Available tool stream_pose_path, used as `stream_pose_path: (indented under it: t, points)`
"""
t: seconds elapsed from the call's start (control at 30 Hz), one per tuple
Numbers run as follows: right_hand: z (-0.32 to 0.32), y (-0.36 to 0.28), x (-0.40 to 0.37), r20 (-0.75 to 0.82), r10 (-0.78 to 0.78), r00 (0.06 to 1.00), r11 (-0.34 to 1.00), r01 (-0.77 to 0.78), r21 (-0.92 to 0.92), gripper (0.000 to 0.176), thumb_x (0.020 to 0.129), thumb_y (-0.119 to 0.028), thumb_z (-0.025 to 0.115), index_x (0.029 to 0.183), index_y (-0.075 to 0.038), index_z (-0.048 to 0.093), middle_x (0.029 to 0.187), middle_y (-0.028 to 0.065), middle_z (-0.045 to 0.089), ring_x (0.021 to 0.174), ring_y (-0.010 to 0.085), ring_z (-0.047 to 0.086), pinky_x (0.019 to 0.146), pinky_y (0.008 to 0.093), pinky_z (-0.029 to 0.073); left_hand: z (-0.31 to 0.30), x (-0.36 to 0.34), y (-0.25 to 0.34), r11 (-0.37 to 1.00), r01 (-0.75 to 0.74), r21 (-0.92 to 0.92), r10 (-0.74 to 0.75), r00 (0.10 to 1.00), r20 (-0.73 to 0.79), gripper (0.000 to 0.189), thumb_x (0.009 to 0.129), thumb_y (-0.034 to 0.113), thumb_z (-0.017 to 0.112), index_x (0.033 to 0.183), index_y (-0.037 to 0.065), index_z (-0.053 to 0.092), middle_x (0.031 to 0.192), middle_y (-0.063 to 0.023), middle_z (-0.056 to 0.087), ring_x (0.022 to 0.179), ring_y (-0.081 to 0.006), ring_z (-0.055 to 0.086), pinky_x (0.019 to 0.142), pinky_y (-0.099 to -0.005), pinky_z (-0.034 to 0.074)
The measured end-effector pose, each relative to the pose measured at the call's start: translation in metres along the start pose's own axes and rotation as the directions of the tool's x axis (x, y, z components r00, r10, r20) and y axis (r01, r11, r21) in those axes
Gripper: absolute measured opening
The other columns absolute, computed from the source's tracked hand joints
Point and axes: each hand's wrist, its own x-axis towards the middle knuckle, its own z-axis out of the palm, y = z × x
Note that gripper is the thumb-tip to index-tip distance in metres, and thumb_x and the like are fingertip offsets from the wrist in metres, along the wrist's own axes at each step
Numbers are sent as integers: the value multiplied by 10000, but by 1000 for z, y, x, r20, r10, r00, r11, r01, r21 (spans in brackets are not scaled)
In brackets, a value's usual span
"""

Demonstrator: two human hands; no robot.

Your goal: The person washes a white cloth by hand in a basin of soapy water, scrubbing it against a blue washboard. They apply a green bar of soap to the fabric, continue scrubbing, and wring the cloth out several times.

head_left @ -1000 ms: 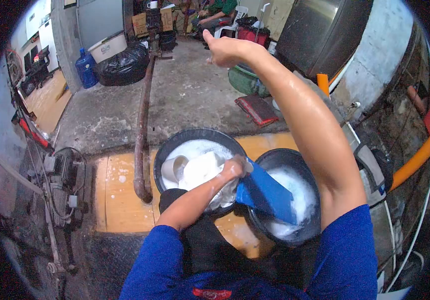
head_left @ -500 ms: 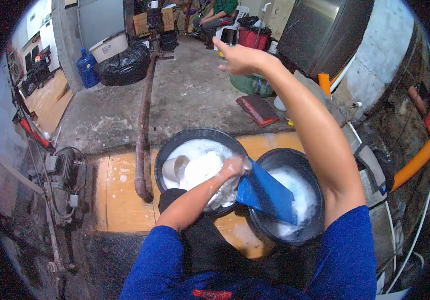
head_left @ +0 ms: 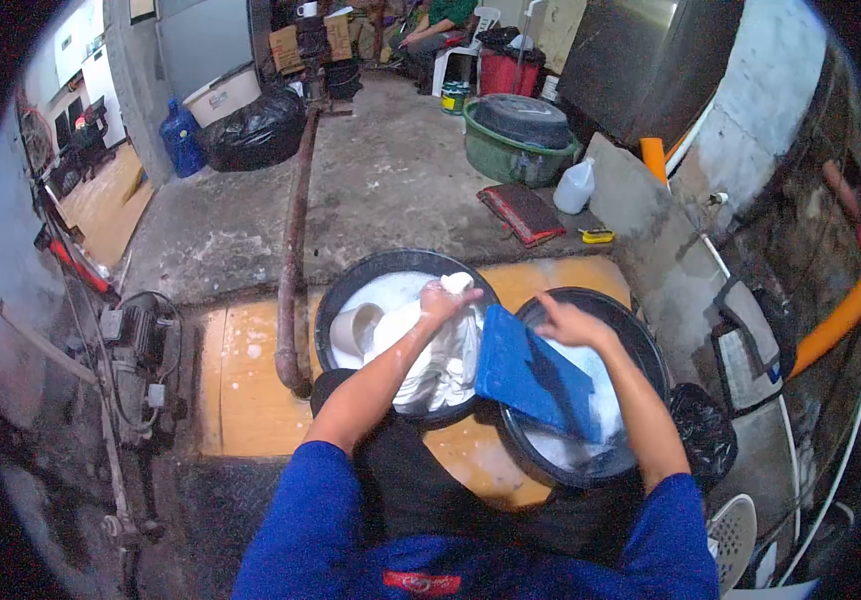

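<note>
Over the left black basin (head_left: 329, 300), my left hand (head_left: 448, 300) grips a white cloth (head_left: 431, 365), a bunched part of it showing above the fingers. Most of that cloth lies in suds, beside a pale scoop (head_left: 353, 330). A blue board (head_left: 526, 375) slants from between the two basins down into the right black basin (head_left: 651, 350), which has foamy water. My right hand (head_left: 571, 322) hovers above the right basin near the board's upper edge, fingers apart and holding nothing.
A rusty pipe (head_left: 293, 250) runs along the floor to the left. Beyond the basins are a red packet (head_left: 521, 213), a white jug (head_left: 575, 187), a yellow brush (head_left: 597, 237) and a green tub (head_left: 511, 160). A motor (head_left: 131, 335) stands at left. A seated person (head_left: 436, 35) is at the back.
My right hand has come down from high over the floor to the right basin. My left hand has moved slightly up and left with the cloth.
</note>
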Motion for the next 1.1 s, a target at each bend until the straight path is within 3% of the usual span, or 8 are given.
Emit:
stream_pose_path:
  t: [0.17,0.33,0.47,0.57,0.67,0.83,0.97,1.1]
  points:
    - [51,51,-77,43,180,983,945,-185,268,686,783,-221,589,1306,-12,197,810,174,614,686,246,606,633,345,460,0,-1,13,971,95,-218,-87,995,47,407,680,432,683,798,46,626,651,-33,601,553,-102,548,490,-272,438]
    - [74,88,-133,42,285,958,901,-283,329,685,787,-220,588,1299,15,198,765,145,609,651,202,593,614,318,457,7,-20,36,995,59,-82,-39,972,233,420,767,441,569,911,48,598,717,-63,602,595,-150,570,462,-287,455]
    - [53,79,-137,-29,347,938,855,-303,420,680,781,-188,581,1300,16,193,755,136,609,654,208,588,611,320,454,-3,-20,52,975,140,-174,-67,926,371,488,747,449,606,954,9,564,811,-79,587,664,-153,548,559,-316,452]
    - [47,72,-140,-44,329,943,869,-284,405,675,772,-205,591,1283,25,215,813,198,609,750,302,603,691,380,458,1,-30,53,980,12,-200,32,976,214,380,797,385,556,928,29,571,779,-58,576,627,-129,540,443,-265,444]
    - [51,72,-144,-21,356,934,864,-321,387,685,774,-212,592,1286,28,206,799,196,608,754,310,599,692,376,456,0,-23,49,999,-47,-21,51,964,260,331,813,332,538,934,25,570,820,-115,580,684,-212,557,521,-333,458]
    - [51,70,-145,-22,345,938,873,-313,375,699,773,-217,592,1292,28,193,790,197,606,753,318,595,690,377,454,16,0,-6,873,-326,362,370,927,-57,312,832,278,491,934,-13,535,837,-223,552,782,-373,519,704,-448,399]
    - [54,72,-142,-23,327,945,884,-297,361,705,773,-230,588,1294,27,187,783,197,606,742,321,596,681,383,456,13,18,-25,956,-189,223,228,959,-167,374,848,315,450,926,-45,507,894,-265,538,835,-409,513,741,-482,378]
    - [60,73,-139,-44,299,953,908,-270,320,712,770,-241,584,1302,8,181,790,205,602,736,335,591,677,397,455,-19,27,-31,967,174,187,-79,900,-429,451,862,371,388,1008,-38,506,967,-280,528,886,-407,515,780,-455,400]
